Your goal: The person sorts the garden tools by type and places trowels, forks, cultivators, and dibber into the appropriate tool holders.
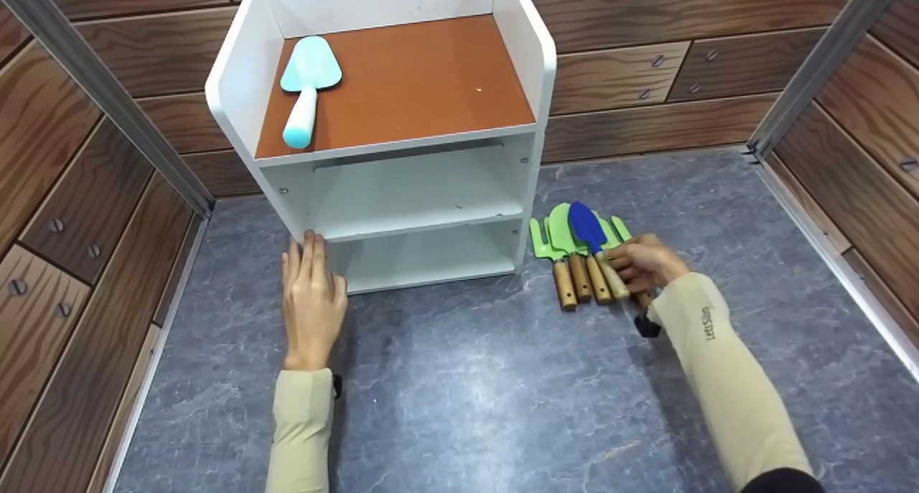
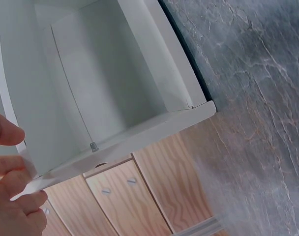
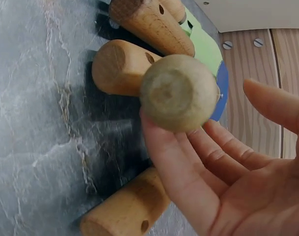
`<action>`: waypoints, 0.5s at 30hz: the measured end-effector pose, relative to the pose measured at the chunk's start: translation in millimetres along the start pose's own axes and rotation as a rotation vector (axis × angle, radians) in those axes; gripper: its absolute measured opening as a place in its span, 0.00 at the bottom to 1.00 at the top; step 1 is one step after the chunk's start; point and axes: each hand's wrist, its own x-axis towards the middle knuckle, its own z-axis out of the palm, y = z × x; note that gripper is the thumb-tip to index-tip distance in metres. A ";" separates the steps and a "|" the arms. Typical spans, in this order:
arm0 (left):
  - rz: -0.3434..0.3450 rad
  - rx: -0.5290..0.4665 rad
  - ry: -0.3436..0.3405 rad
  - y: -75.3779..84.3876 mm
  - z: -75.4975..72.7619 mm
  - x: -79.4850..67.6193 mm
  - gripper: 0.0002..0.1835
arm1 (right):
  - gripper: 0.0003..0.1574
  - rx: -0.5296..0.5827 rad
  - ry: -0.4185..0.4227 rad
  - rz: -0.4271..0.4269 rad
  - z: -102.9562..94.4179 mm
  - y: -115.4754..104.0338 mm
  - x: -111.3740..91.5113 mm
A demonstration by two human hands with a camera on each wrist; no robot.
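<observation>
A small white shelf unit (image 1: 423,191) stands with its open front towards me. My left hand (image 1: 312,299), fingers mostly straight, touches the front edge of its left side panel; in the left wrist view its fingertips (image 2: 29,201) lie at that panel's edge. My right hand (image 1: 650,260) is at the handle of a blue trowel (image 1: 586,225), which lies over several green garden tools (image 1: 563,227) with wooden handles. In the right wrist view the fingers lie along the underside of the trowel's round handle end (image 3: 178,93), while the thumb stands away from it.
A pale turquoise trowel (image 1: 310,73) lies on the unit's brown top board (image 1: 409,84), at its left. Wood-patterned walls (image 1: 718,69) enclose the grey marbled floor (image 1: 467,407) at the back and both sides. The green tools lie right beside the unit's right side.
</observation>
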 end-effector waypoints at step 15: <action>0.000 0.003 -0.008 0.6 -0.6 -0.4 0.31 | 0.34 -0.066 0.031 -0.005 4.2 0.3 -0.1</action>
